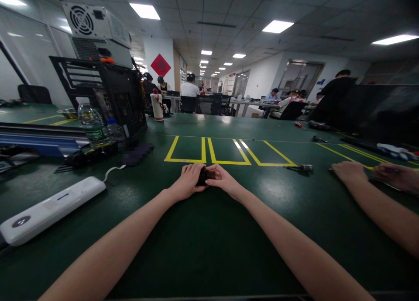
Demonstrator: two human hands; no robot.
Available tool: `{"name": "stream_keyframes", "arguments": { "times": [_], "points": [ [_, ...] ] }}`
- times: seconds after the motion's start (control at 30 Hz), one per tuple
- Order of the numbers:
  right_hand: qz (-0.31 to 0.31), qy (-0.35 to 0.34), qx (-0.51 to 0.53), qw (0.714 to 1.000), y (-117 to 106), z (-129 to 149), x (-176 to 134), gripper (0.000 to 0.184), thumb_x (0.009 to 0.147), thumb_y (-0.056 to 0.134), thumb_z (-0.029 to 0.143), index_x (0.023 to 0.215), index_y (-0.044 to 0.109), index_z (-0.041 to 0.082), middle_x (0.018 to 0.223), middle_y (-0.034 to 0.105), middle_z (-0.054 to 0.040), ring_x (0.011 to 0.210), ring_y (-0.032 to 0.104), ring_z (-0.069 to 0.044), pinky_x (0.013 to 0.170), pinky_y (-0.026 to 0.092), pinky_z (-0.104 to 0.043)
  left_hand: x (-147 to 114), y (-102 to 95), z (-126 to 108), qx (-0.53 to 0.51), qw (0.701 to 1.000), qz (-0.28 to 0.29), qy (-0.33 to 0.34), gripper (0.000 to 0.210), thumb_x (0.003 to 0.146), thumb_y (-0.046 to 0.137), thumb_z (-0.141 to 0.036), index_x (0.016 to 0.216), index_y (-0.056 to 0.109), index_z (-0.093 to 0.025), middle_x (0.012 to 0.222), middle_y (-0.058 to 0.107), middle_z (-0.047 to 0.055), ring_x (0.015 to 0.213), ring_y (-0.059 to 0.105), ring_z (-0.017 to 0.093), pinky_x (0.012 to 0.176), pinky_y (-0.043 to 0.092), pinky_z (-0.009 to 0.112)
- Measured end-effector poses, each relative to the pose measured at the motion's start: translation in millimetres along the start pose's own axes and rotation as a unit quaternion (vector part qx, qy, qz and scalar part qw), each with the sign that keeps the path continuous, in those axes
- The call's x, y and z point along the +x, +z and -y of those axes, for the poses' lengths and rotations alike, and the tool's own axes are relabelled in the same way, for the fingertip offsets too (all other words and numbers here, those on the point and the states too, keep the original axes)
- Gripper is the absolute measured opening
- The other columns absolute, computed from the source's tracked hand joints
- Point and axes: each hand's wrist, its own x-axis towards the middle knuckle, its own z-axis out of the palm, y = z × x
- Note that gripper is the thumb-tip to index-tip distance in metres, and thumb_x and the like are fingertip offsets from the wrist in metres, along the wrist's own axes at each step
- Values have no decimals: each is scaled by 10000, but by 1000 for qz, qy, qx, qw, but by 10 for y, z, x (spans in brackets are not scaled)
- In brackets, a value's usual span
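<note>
Both of my hands meet over the green table (203, 257), just in front of the yellow tape outlines (229, 163). A small black block-like object (202, 177) is between them; its exact kind cannot be made out. My left hand (187, 181) wraps round its left side, thumb low and fingers over the top. From the right, my right hand (224, 180) has its thumb and fingers pressed to the object's other side. My fingers cover much of it.
At left are a long white device (55, 209), a water bottle (91, 119) and a black computer case (114, 91) topped by power supplies (98, 25). A screwdriver-like tool (303, 168) lies at right, near another person's hands (350, 172). A white cylinder (157, 106) stands behind.
</note>
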Motion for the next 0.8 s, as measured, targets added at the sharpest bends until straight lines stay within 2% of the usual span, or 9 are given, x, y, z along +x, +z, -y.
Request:
{"name": "stream_keyframes", "arguments": {
  "times": [0.2,0.37,0.63,0.8],
  "points": [
    [-30,-3,-11,999,10,2,-3,237,679,621,264,889,531,202,926,564,-17,896,528,-140,843,399,-331,9,4,1,6,1000,-3,2,547,714,596,-336,1155,305,-193,1124,443,94,1044,429,264,893,304,435],
    [-49,19,-35,998,1,-4,16,322,666,631,287,958,521,208,923,569,-23,894,532,-151,835,403,-346,8,6,-9,5,1000,-8,-1,538,712,598,-325,1149,307,-204,1115,451,92,1033,437,269,877,310,440],
    [-8,-2,-4,1000,-9,-8,-2,343,616,665,191,922,512,213,1001,544,-21,943,520,-157,858,404,-347,4,12,6,7,1000,-1,-2,548,712,594,-316,1159,299,-201,1123,447,91,1038,433,270,886,309,442],
    [-36,-6,-22,999,15,3,-16,257,663,633,226,892,517,204,957,539,-16,890,533,-145,834,415,-337,5,7,4,8,1000,-1,0,543,720,584,-334,1160,298,-193,1125,440,97,1049,423,271,890,304,441]
  ]
}}
